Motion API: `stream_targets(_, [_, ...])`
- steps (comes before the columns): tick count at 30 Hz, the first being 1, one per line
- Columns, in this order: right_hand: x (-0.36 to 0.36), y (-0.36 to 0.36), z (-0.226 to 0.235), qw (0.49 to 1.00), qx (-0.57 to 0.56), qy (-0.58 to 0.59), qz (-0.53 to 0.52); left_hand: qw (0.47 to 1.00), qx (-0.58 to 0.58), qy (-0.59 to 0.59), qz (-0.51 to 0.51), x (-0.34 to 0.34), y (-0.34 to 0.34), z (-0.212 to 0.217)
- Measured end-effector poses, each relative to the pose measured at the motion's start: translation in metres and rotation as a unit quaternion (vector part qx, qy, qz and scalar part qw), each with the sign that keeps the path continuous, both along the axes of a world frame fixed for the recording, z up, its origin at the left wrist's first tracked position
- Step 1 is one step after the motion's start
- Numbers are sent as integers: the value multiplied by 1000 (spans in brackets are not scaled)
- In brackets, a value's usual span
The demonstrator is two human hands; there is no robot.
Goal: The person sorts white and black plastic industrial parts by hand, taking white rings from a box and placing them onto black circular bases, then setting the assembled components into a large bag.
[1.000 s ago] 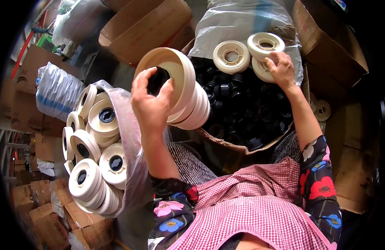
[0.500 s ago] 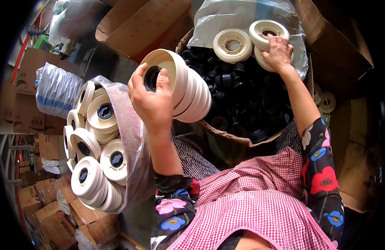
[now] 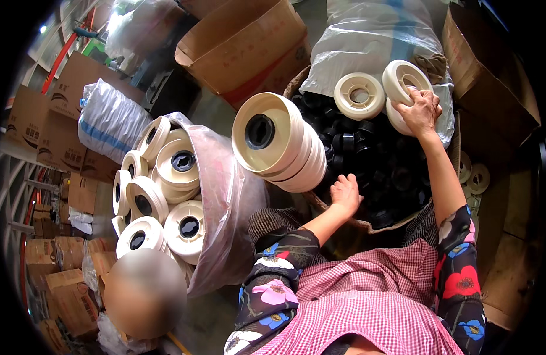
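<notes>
My right hand (image 3: 420, 111) grips the rim of a cream plastic ring (image 3: 398, 78), tilted up at the far right of the black pile. Beneath it another cream ring (image 3: 397, 120) shows in part, and a third cream ring (image 3: 344, 93) lies to its left. My left hand (image 3: 346, 194) is at the near edge of the heap of black plastic caps (image 3: 376, 177), fingers curled; what they hold, if anything, is hidden. Left of that hand leans a nested stack of cream round parts (image 3: 302, 155), with a black insert (image 3: 260, 131) in the end facing up.
A plastic-lined container (image 3: 225, 177) of cream parts with black centres stands at left. The caps fill a carton with a ragged rim (image 3: 367, 226). Open cardboard boxes (image 3: 243, 50) and a white sack (image 3: 367, 41) stand behind. A blurred round patch covers the lower left.
My left hand has left the stack's end and moved right to the black caps. The ring in my right hand is tilted more upright. The whole view has shifted.
</notes>
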State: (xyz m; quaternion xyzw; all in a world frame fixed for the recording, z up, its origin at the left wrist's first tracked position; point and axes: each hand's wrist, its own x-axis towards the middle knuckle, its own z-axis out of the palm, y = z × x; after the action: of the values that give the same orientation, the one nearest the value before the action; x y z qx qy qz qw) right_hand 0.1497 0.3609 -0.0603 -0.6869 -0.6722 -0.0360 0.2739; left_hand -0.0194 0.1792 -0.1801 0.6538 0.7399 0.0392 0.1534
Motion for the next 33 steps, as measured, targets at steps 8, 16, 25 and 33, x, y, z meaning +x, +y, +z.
stream_targets(8, [-2, -2, 1, 985, 83, 114, 96, 998, 22, -7, 64, -8, 12, -17])
stream_targets(16, [-2, -9, 3, 957, 15, 254, 142, 992, 21, 126, -6, 11, 11, 0])
stream_targets(25, [-3, -50, 28, 832, -140, 474, 252, 815, 96, -567, 74, -6, 22, 78])
stream_targets(33, [10, -89, 31, 597, -473, 573, 301, 669, 134, -713, 163, 6, 35, 75])
